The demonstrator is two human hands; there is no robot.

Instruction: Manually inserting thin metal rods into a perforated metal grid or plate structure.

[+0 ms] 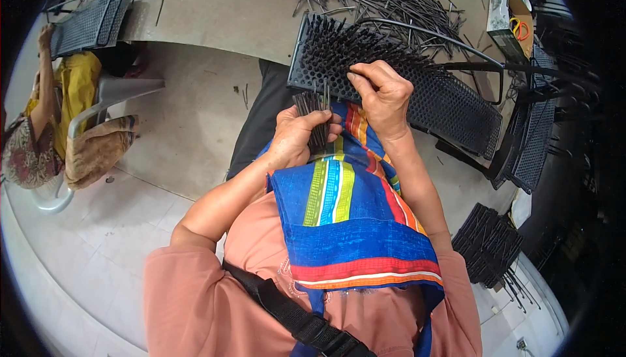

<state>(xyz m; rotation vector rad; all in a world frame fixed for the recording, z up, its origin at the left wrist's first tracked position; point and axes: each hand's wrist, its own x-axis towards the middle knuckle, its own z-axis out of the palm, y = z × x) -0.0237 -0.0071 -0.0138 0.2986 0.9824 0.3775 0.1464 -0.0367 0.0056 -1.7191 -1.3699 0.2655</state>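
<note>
A bundle of thin dark rods [314,119] is wrapped in the fingers of my left hand [293,134], just below the near left corner of a black perforated rack [466,114]. Many short dark rods [332,39] stand upright in the holes of the rack's left part; its right part shows bare holes. Over the rack's near edge, my right hand [389,96] is closed with thumb and forefinger pinched together. Whatever lies between those fingertips is too small to make out. A striped blue apron [355,246] covers my lap below both hands.
Loose dark rods [378,1] lie heaped on the table [208,18] beyond the rack. A cardboard box [507,21] with yellow- and red-handled scissors [520,29] stands far right. More perforated racks [533,125] stand at right. Leftward, another person sits near a similar rack [88,28] and grey chair [120,86].
</note>
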